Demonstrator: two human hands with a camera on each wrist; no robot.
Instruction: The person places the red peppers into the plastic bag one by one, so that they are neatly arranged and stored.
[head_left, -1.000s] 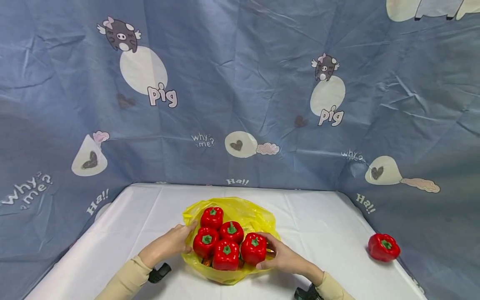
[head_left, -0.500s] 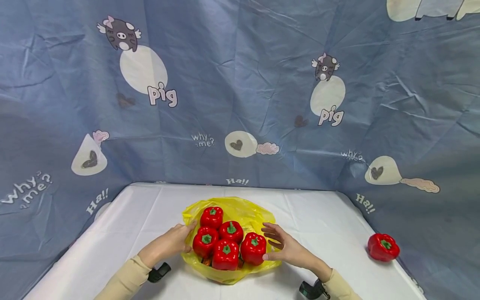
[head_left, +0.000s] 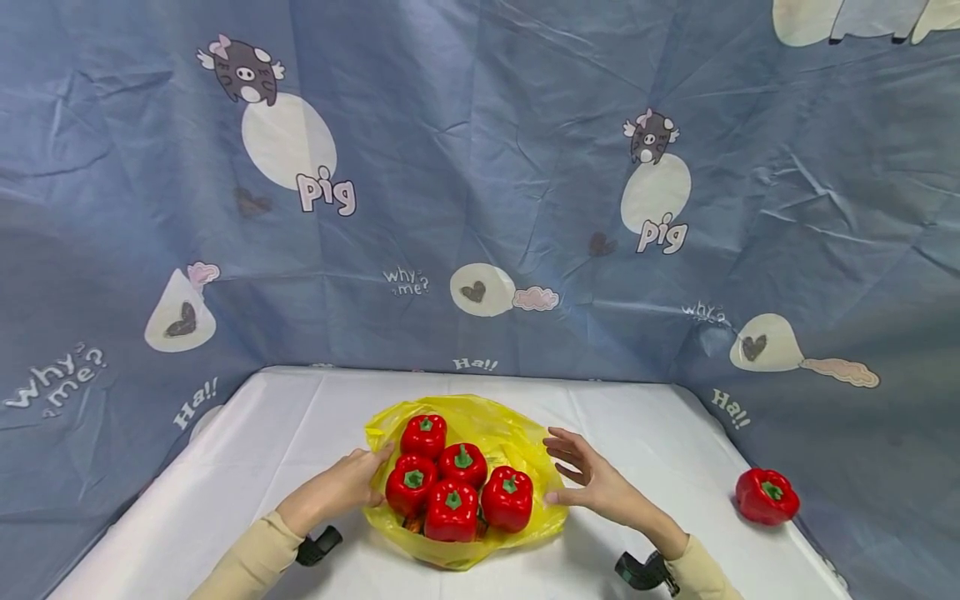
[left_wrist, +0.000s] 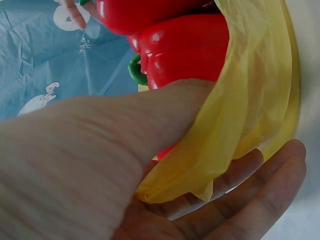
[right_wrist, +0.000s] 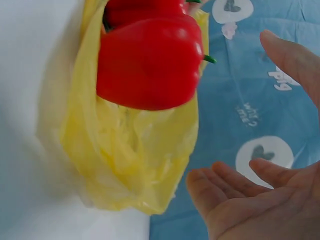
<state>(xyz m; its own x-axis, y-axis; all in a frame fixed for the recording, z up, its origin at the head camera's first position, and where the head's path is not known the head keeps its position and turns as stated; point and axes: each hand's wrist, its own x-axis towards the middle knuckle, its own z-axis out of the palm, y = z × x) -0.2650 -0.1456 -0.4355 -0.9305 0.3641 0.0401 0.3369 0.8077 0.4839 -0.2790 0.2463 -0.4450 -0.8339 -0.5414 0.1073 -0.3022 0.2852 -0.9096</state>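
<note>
A yellow plastic bag (head_left: 491, 414) lies with its mouth wide, several red bell peppers inside, green stems up. My left hand (head_left: 337, 487) holds the bag's left rim, thumb inside and fingers outside, as the left wrist view shows. Just past that thumb is a red bell pepper (left_wrist: 187, 47). My right hand (head_left: 596, 479) is at the bag's right edge, fingers spread and slightly bent, holding nothing. Nearest to it among the contents is the rightmost bell pepper (head_left: 507, 498). In the right wrist view a gap separates the fingers from that bell pepper (right_wrist: 150, 62).
One more red bell pepper (head_left: 767, 497) lies far to the right, near the edge of the white-covered table (head_left: 660, 425). Some orange-brown items (head_left: 412, 523) show partly beneath the peppers in the bag. A blue printed cloth (head_left: 420, 200) encloses the back and sides.
My right hand has let go of the rightmost bell pepper and drawn back to the right, its fingers spreading. The left hand and the bag have stayed nearly in place.
</note>
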